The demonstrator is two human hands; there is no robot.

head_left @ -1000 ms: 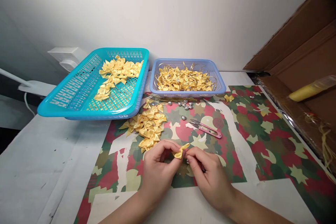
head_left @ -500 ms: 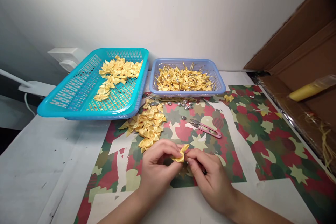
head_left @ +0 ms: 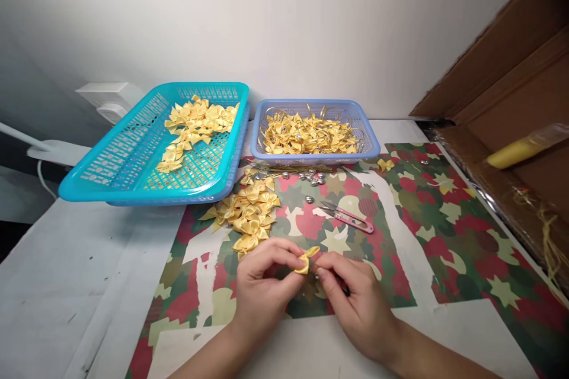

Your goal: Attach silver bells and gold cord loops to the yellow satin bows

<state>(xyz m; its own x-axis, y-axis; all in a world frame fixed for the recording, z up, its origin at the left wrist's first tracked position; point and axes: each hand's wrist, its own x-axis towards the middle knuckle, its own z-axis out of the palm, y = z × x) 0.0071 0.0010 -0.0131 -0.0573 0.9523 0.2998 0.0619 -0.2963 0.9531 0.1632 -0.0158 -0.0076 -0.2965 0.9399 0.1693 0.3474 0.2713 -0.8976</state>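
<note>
A yellow satin ribbon bow [head_left: 304,264] is pinched between the thumb and fingers of my left hand [head_left: 264,278], one loop pointing up to the right. Just to its right, my right hand [head_left: 351,290] has thumb and forefinger pressed together. A tiny shiny bit shows at those fingertips, mostly hidden, so I cannot tell what it is. Beyond my left hand lies a pile of yellow bows [head_left: 251,213]. Pink-handled thread snips [head_left: 349,218] rest beyond my right hand, near several small silver bells [head_left: 313,177].
A turquoise basket [head_left: 146,194] with bows stands at the left, stacked on a blue one. At the back, a blue-violet basket [head_left: 315,160] holds bows with gold cords and bells. More gold cords [head_left: 288,167] lie before it. Cardboard [head_left: 511,71] borders the right side.
My hands have drawn slightly apart, leaving a small gap between the bow and my right fingertips. The whole view has shifted slightly; the bow stays in my left hand.
</note>
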